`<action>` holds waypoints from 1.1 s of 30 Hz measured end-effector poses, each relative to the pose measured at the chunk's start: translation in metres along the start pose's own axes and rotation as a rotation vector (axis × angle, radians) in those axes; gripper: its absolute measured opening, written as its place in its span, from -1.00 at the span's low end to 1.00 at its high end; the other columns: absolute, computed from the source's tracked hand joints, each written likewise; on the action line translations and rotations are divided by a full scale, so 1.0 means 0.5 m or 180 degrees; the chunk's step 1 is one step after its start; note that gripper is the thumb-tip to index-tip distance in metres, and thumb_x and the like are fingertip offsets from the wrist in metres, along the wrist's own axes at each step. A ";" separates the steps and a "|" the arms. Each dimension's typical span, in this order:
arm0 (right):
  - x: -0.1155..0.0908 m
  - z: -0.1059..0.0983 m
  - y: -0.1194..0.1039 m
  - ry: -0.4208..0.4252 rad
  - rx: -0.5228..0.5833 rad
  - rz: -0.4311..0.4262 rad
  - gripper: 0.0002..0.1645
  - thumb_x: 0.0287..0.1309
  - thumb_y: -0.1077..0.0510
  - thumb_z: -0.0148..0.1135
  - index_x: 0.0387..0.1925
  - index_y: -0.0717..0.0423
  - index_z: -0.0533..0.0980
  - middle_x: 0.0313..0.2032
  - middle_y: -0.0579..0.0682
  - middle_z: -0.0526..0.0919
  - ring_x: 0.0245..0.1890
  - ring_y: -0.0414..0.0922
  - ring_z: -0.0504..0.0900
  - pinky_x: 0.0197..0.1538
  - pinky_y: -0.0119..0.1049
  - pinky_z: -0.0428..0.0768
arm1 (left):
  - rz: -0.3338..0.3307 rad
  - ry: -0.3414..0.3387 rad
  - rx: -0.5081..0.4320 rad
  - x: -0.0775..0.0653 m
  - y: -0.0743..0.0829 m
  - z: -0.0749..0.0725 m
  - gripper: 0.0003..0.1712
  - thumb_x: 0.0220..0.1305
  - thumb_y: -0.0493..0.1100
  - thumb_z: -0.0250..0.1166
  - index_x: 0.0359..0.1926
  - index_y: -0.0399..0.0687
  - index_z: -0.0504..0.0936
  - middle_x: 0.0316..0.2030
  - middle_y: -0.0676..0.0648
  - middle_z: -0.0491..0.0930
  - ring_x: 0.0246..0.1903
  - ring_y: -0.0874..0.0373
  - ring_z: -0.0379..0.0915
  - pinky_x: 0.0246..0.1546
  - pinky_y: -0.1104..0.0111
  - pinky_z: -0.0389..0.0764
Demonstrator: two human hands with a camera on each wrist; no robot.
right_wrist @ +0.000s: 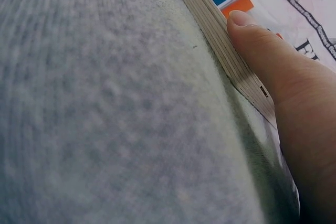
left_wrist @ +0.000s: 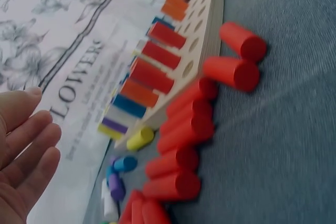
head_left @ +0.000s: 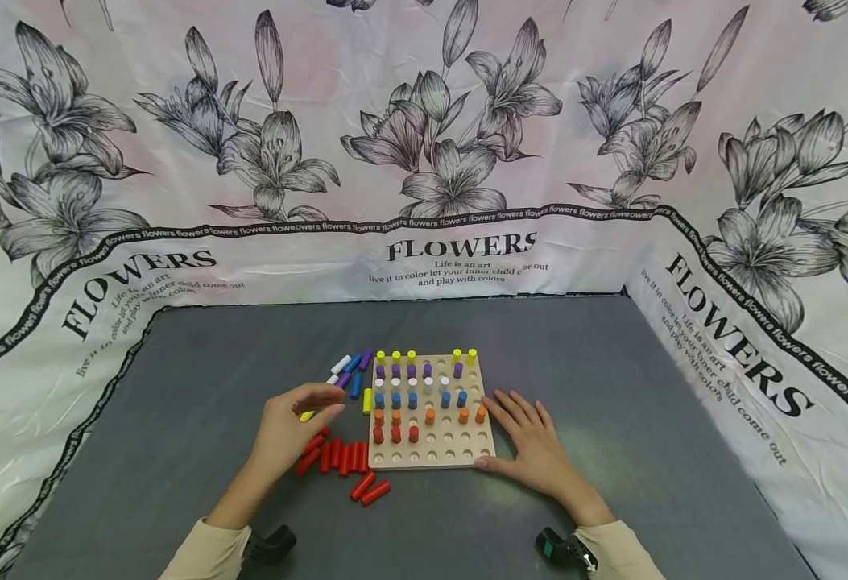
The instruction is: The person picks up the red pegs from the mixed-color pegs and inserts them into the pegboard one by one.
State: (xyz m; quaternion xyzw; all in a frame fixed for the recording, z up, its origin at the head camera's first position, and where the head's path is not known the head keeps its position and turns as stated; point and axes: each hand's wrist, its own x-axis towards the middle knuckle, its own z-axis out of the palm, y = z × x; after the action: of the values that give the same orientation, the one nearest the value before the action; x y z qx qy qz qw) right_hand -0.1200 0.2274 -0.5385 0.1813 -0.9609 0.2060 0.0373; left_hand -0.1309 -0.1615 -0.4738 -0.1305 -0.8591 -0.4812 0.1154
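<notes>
A wooden pegboard [head_left: 460,456] lies on the table with rows of yellow, purple, white, blue, orange and red pegs standing in its holes. My left hand [head_left: 287,425] hovers left of the board, above loose pegs, its fingers loosely bent and holding nothing. In the left wrist view, that hand's fingers [left_wrist: 39,142] show bare and apart from the pegs. My right hand [head_left: 528,441] rests along the board's right edge, fingers spread. Its thumb [right_wrist: 252,32] touches the near right corner of the board.
Several loose red pegs [head_left: 336,453] lie left of the board, two of them nearer the front. White, blue and purple loose pegs [head_left: 356,385] cluster at its far left, with a yellow peg [head_left: 368,400] beside the edge. A flower-printed cloth [head_left: 460,266] borders the grey table [head_left: 612,362].
</notes>
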 end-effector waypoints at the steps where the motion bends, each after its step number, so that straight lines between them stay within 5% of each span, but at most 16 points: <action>1: 0.000 -0.001 0.000 -0.0006 0.0011 0.0005 0.18 -0.07 -0.48 0.33 0.52 -0.27 0.10 0.52 0.04 0.18 0.54 0.15 0.06 0.45 0.36 -0.10 | -0.0005 0.0039 0.0018 -0.001 -0.004 -0.005 -0.73 0.16 -0.18 0.46 -0.08 0.12 0.71 -0.18 0.09 0.76 -0.20 0.40 0.65 -0.10 0.47 0.65; 12: 0.001 -0.001 0.002 -0.0021 -0.0017 0.0009 0.18 -0.07 -0.50 0.32 0.53 -0.30 0.08 0.52 0.03 0.17 0.54 0.15 0.06 0.45 0.36 -0.10 | -0.0166 0.0282 -0.0018 -0.016 -0.065 -0.067 -0.73 0.19 -0.22 0.43 -0.06 -0.01 0.72 -0.15 -0.10 0.75 -0.23 0.52 0.59 -0.13 0.66 0.55; 15: 0.001 -0.001 0.002 -0.0025 -0.0024 0.0015 0.18 -0.07 -0.50 0.32 0.53 -0.29 0.08 0.52 0.03 0.17 0.54 0.16 0.06 0.44 0.36 -0.10 | -0.0335 0.0168 0.0058 -0.021 -0.074 -0.075 -0.74 0.21 -0.17 0.42 -0.05 -0.01 0.71 -0.14 -0.08 0.75 -0.23 0.50 0.59 -0.15 0.63 0.56; 19: 0.000 -0.004 0.001 -0.0068 -0.0002 0.0037 0.18 -0.07 -0.51 0.32 0.53 -0.29 0.08 0.53 0.04 0.16 0.54 0.16 0.05 0.44 0.37 -0.11 | -0.0444 -0.0133 0.0162 -0.028 -0.084 -0.070 -0.72 0.21 -0.15 0.42 -0.04 -0.01 0.71 -0.14 -0.05 0.75 -0.23 0.42 0.62 -0.22 0.52 0.62; 23: 0.001 -0.005 -0.001 -0.0087 0.0009 0.0047 0.18 -0.07 -0.51 0.31 0.53 -0.30 0.08 0.53 0.04 0.16 0.54 0.16 0.04 0.45 0.37 -0.11 | -0.0305 -0.0305 0.0265 -0.029 -0.091 -0.055 -0.70 0.18 -0.14 0.44 -0.04 0.01 0.72 -0.14 -0.02 0.76 -0.26 0.36 0.64 -0.27 0.46 0.64; 33: 0.002 -0.004 0.002 -0.0052 -0.0009 0.0016 0.18 -0.06 -0.51 0.30 0.53 -0.30 0.08 0.53 0.03 0.16 0.54 0.15 0.06 0.45 0.36 -0.10 | -0.0139 -0.0452 0.0669 -0.021 -0.102 -0.035 -0.69 0.09 -0.21 0.49 -0.08 -0.02 0.74 -0.16 -0.01 0.76 -0.28 0.18 0.65 -0.36 0.49 0.59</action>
State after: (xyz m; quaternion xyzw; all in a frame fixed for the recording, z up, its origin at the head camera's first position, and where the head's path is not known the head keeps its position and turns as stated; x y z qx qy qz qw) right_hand -0.1210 0.2286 -0.5370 0.1805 -0.9619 0.2033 0.0292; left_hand -0.1368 -0.2032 -0.5090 -0.1327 -0.9134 -0.3805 0.0569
